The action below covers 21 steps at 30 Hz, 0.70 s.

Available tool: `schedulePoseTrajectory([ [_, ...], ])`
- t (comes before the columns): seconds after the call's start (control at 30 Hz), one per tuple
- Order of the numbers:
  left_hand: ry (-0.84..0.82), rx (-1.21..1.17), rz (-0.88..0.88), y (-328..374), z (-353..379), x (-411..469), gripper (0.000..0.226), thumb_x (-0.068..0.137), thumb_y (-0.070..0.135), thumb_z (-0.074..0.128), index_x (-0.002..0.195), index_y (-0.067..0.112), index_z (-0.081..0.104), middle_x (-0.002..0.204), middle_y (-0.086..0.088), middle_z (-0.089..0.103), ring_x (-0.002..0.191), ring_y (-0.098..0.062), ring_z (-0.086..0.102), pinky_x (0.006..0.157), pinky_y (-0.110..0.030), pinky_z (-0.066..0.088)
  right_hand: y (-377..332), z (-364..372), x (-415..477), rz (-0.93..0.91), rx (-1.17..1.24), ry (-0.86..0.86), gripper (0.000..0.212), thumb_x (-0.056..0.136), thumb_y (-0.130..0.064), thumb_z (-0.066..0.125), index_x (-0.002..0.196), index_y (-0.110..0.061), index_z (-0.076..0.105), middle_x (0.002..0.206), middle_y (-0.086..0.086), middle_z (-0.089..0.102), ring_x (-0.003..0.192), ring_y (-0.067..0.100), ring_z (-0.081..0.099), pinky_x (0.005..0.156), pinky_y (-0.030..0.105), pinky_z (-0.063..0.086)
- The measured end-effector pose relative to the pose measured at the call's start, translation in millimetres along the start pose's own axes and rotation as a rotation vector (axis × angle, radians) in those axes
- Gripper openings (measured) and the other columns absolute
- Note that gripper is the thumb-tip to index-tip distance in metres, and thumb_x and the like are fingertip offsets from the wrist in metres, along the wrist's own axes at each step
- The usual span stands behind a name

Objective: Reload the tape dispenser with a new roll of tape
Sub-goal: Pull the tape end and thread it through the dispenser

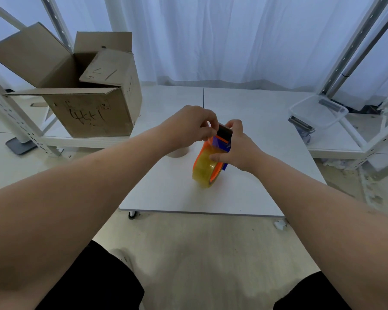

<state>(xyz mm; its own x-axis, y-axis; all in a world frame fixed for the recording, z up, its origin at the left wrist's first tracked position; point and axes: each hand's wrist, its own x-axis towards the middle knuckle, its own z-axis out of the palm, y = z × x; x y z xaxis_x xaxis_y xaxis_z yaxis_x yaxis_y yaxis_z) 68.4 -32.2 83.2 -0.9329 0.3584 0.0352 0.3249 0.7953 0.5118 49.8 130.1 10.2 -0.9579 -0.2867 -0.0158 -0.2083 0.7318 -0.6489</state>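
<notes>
I am watching both bare hands working above the middle of the white worktop (pixel 267 180). The right hand (pixel 240 151) is gripping the tape dispenser (pixel 221 142), an orange and blue frame with a black toothed end at the top. Its fingers are wrapping round the far right side and its thumb is pressing on the roll of tape (pixel 203 168). That roll, yellowish and see-through, is sitting in the dispenser's orange frame, which is being held upright and clear of the worktop.

The left hand (pixel 188 126) is reaching in from the left. Its fingers (pixel 207 130) are curling together in a pinch at the black end of the dispenser. I cannot tell whether a strip of tape is lying between them.

Just behind the left wrist a white roll core (pixel 179 153) is standing on the worktop, partly hidden.

Far left, an open cardboard box (pixel 94 115) is sitting on a white metal shelf (pixel 85 140). It is carrying a black marker scrawl on its near face that I cannot read with certainty. A small printed symbol above the scrawl is too small to make out, and one inner flap is showing a few loose marker strokes.

On the far right a clear plastic tub (pixel 318 110) is resting on another shelf. A white curtain (pixel 211 41) is hanging behind everything. I am seeing no brand or label on the dispenser or the tape.
</notes>
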Motion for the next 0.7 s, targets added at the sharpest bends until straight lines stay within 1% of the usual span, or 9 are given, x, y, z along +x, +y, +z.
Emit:
schedulePoseTrajectory([
  [0.1, -0.048, 0.064, 0.038, 0.0, -3.8, 1.4, 0.026, 0.086, 0.022, 0.064, 0.111, 0.013, 0.063, 0.090, 0.003, 0.065, 0.082, -0.010, 0.057, 0.072, -0.013, 0.041, 0.6, -1.2, -1.0, -0.027, 0.019, -0.023, 0.080, 0.074, -0.027, 0.079, 0.128, -0.016, 0.021, 0.130, 0.011, 0.047, 0.105, 0.026, 0.054, 0.091, 0.037, 0.050],
  [0.17, -0.116, 0.046, 0.042, -0.8, -7.0, 0.5, 0.034, 0.082, 0.022, 0.069, 0.114, 0.012, 0.061, 0.097, 0.002, 0.066, 0.088, -0.011, 0.060, 0.079, -0.016, 0.045, 1.2, -2.0, -1.2, -0.038, 0.041, -0.032, 0.081, 0.074, -0.025, 0.080, 0.129, -0.016, 0.021, 0.130, 0.011, 0.047, 0.105, 0.025, 0.053, 0.089, 0.034, 0.049],
  [0.23, -0.152, 0.032, 0.043, -3.4, -9.4, 0.3, 0.035, 0.081, 0.017, 0.070, 0.115, 0.011, 0.061, 0.100, 0.001, 0.067, 0.090, -0.011, 0.062, 0.080, -0.014, 0.046, 1.7, -2.1, -0.8, -0.046, 0.056, -0.040, 0.081, 0.073, -0.023, 0.080, 0.129, -0.016, 0.021, 0.130, 0.011, 0.047, 0.106, 0.025, 0.053, 0.088, 0.032, 0.049],
  [0.3, -0.129, 0.110, 0.052, -6.3, -9.1, 1.8, 0.028, 0.084, 0.013, 0.065, 0.111, 0.011, 0.063, 0.099, -0.001, 0.067, 0.090, -0.013, 0.061, 0.078, -0.017, 0.044, 2.1, -1.4, 0.1, -0.045, 0.059, -0.052, 0.081, 0.073, -0.021, 0.080, 0.128, -0.016, 0.021, 0.130, 0.011, 0.046, 0.108, 0.026, 0.053, 0.090, 0.033, 0.050],
  [0.37, -0.086, 0.159, 0.050, -7.5, -6.8, 4.0, 0.019, 0.085, 0.015, 0.062, 0.104, 0.010, 0.066, 0.087, 0.003, 0.065, 0.080, -0.010, 0.057, 0.071, -0.018, 0.042, 2.7, -0.8, 0.9, -0.038, 0.060, -0.059, 0.081, 0.073, -0.022, 0.080, 0.128, -0.018, 0.021, 0.131, 0.010, 0.047, 0.110, 0.027, 0.054, 0.093, 0.037, 0.051],
  [0.47, -0.036, 0.143, 0.029, -5.7, -3.4, 7.1, 0.016, 0.086, 0.019, 0.063, 0.097, 0.009, 0.068, 0.070, 0.011, 0.057, 0.064, -0.005, 0.051, 0.060, -0.010, 0.036, 3.9, -0.3, 1.5, -0.035, 0.067, -0.061, 0.081, 0.073, -0.023, 0.081, 0.127, -0.018, 0.021, 0.131, 0.010, 0.047, 0.110, 0.028, 0.055, 0.093, 0.037, 0.050],
  [0.53, 0.005, 0.160, 0.028, -6.1, -2.2, 9.0, 0.017, 0.086, 0.021, 0.062, 0.098, 0.010, 0.069, 0.079, 0.005, 0.061, 0.070, -0.009, 0.049, 0.059, -0.010, 0.031, 4.4, -0.6, 0.9, -0.036, 0.067, -0.060, 0.081, 0.072, -0.024, 0.081, 0.127, -0.018, 0.021, 0.130, 0.010, 0.047, 0.109, 0.028, 0.055, 0.093, 0.037, 0.051],
  [0.6, 0.031, 0.144, 0.012, -8.8, -1.8, 10.5, 0.019, 0.086, 0.022, 0.062, 0.099, 0.009, 0.069, 0.092, -0.003, 0.066, 0.080, -0.012, 0.050, 0.063, -0.011, 0.033, 3.9, -0.8, 0.0, -0.037, 0.070, -0.062, 0.081, 0.073, -0.023, 0.081, 0.127, -0.018, 0.021, 0.131, 0.011, 0.046, 0.110, 0.028, 0.055, 0.092, 0.037, 0.051],
  [0.7, 0.045, 0.113, -0.033, -13.1, -0.8, 12.7, 0.019, 0.086, 0.022, 0.063, 0.098, 0.008, 0.070, 0.093, -0.006, 0.067, 0.081, -0.013, 0.053, 0.065, -0.014, 0.037, 1.8, -0.2, -1.1, -0.043, 0.077, -0.072, 0.080, 0.074, -0.021, 0.080, 0.128, -0.018, 0.020, 0.133, 0.012, 0.046, 0.111, 0.028, 0.054, 0.087, 0.034, 0.052],
])
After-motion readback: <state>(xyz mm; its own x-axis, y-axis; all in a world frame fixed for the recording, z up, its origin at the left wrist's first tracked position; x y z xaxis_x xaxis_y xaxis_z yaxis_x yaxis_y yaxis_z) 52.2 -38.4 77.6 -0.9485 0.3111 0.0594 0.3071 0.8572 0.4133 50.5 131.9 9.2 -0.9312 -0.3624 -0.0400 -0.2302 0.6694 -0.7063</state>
